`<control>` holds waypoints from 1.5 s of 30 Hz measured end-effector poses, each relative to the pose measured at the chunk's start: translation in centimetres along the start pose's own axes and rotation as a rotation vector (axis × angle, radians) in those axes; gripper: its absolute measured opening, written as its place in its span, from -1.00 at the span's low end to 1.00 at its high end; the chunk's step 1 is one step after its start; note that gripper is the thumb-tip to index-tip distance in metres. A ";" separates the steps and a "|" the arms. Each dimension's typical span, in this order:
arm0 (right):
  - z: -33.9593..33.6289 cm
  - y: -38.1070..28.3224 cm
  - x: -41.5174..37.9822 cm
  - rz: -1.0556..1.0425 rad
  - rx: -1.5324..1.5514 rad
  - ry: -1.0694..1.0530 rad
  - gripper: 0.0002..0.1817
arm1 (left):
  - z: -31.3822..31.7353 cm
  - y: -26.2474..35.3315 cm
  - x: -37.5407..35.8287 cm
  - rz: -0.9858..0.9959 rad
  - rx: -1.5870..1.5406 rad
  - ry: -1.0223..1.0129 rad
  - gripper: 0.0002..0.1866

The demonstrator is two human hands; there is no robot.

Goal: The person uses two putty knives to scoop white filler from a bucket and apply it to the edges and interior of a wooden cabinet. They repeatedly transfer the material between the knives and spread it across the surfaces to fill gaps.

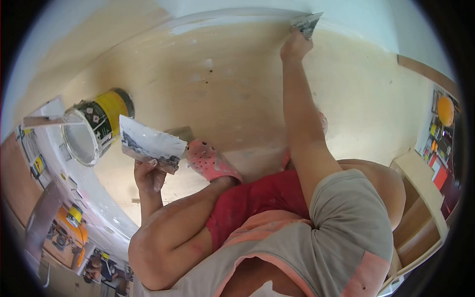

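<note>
A grey metal scraper smeared with filler meets the seam between a broad tan surface and a pale blue-white one, where white streaks run along the join. Our right hand grips it, fingers folded together around its near end; how each one lies, we cannot tell. Our left hand holds a wide, flat blade loaded with white and grey filler by its lower edge, fingers bent and pinching it, white residue on the skin.

Just beside that blade stands an open black-and-yellow bucket with a whitish inside; whether it is upright or tilted, we cannot tell. A salmon-pink perforated clog is on our foot near the blade's other end, above our bent leg and red cloth shorts. Well apart, on our right, is an open, pale wooden shelf unit.
</note>
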State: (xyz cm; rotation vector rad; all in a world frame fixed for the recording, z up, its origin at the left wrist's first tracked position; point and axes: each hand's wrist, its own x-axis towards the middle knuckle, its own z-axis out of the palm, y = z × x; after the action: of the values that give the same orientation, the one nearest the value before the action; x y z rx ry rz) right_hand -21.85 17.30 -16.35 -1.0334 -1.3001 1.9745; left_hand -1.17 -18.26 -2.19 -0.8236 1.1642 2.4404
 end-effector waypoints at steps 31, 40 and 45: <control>-0.3 -1.5 -16.7 -0.357 -0.830 -1.490 -0.54 | 1.5 2.4 4.3 0.090 -0.133 -0.216 -0.34; 2.4 -9.4 -4.6 -0.612 -1.402 -0.439 -0.54 | 0.2 3.0 3.3 0.097 -0.136 -0.178 -0.40; 5.8 -10.8 2.9 -0.397 -1.830 -0.488 -0.64 | -0.9 1.0 2.4 -0.023 -0.180 -0.128 -0.42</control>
State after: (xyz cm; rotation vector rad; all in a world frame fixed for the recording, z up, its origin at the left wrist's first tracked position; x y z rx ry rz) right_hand -27.90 20.75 -5.85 -0.6794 -3.3014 0.2484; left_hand -3.22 -19.47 -3.51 -0.7132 0.8951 2.5643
